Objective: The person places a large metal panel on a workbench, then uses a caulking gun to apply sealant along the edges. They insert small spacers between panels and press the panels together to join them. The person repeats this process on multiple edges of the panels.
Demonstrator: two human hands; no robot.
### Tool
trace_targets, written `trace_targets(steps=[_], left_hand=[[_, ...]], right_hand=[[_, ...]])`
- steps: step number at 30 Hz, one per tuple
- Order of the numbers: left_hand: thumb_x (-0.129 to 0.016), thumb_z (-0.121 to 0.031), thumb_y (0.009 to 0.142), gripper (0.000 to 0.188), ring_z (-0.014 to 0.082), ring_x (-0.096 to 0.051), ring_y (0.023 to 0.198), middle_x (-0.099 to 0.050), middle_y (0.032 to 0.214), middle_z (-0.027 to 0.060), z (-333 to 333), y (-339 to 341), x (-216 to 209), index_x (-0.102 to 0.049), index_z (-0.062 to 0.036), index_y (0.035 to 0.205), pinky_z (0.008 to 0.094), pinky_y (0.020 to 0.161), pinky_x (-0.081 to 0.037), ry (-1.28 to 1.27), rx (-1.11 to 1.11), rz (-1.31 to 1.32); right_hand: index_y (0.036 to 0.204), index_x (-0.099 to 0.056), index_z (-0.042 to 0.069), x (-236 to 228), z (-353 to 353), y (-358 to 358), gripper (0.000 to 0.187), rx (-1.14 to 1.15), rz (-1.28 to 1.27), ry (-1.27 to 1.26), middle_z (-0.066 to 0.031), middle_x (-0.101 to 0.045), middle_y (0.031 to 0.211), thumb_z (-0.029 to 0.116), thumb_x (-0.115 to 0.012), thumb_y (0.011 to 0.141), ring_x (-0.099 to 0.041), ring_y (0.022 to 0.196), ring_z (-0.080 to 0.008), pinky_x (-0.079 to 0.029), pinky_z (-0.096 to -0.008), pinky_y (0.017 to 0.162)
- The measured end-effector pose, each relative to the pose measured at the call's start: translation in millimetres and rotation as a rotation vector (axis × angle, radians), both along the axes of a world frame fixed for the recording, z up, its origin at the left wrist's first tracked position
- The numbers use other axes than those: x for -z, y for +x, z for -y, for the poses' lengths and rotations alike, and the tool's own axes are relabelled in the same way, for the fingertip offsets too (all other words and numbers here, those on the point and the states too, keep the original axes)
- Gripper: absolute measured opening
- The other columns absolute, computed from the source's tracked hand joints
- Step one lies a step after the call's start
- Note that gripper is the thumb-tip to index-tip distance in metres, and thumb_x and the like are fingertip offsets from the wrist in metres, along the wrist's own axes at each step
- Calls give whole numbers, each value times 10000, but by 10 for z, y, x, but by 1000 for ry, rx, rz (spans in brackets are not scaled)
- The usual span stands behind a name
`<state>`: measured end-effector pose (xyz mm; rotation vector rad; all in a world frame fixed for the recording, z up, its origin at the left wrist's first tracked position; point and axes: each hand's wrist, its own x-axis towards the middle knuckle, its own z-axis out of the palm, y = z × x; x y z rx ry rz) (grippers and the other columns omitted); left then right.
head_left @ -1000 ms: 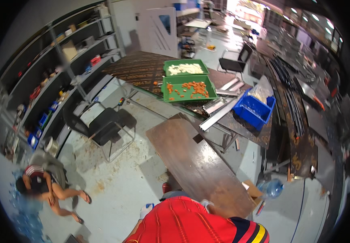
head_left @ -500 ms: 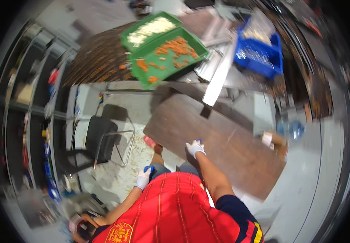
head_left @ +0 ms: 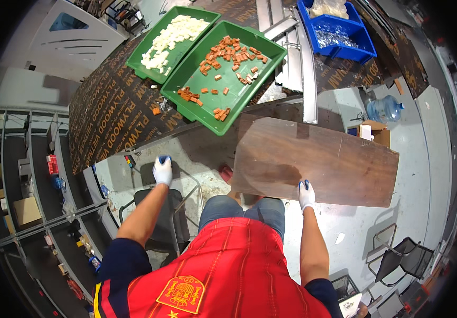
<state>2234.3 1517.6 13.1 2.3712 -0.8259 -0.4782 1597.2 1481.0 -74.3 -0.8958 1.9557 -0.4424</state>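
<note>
My left hand (head_left: 163, 171), in a white glove with blue on the palm side, is raised above a black chair with its fingers curled in; nothing shows in it. My right hand (head_left: 306, 195), gloved alike, is at the near edge of a brown wooden board (head_left: 318, 159). Its fingers are bent, and whether they hold anything or touch the board is hidden. Ahead on the dark plywood table, a green tray (head_left: 203, 117) holds reddish-brown small blocks (head_left: 228, 53). Another green tray (head_left: 133, 62) beside it carries cream-white small pieces (head_left: 173, 40).
Metal strips (head_left: 309, 79) jut over the table's near edge beside a blue bin (head_left: 369, 47) with clear small parts. The black chair (head_left: 162, 212) stands at the left, near shelving (head_left: 38, 153). A water jug (head_left: 384, 109), a cardboard box (head_left: 381, 135) and another chair (head_left: 403, 259) are at the right.
My view has turned and the trays appear nearer. My left hand has risen from beside my thigh to out in front. My right hand now appears at the board's near edge, farther right.
</note>
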Motion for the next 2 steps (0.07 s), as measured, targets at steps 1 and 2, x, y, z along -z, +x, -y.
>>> trace_targets(steps=[1, 2], left_hand=[[-718, -287, 969, 263, 304, -751, 962, -787, 1006, 163, 238, 234, 45, -746, -51, 1082, 410, 894, -556, -20, -45, -49], [-728, -284, 962, 278, 311, -749, 1002, -793, 1065, 164, 450, 430, 94, -747, -52, 1115, 424, 916, -554, -37, -45, -28]], right_hand=[[1511, -578, -17, 9, -75, 37, 565, 4, 69, 18, -215, -599, 1542, 257, -713, 1035, -580, 1427, -331, -425, -388, 1211], [1516, -569, -25, 4, -200, 70, 586, 28, 118, 67, -212, -595, 1548, 247, -732, 1023, -568, 1441, -326, -411, -390, 1221]])
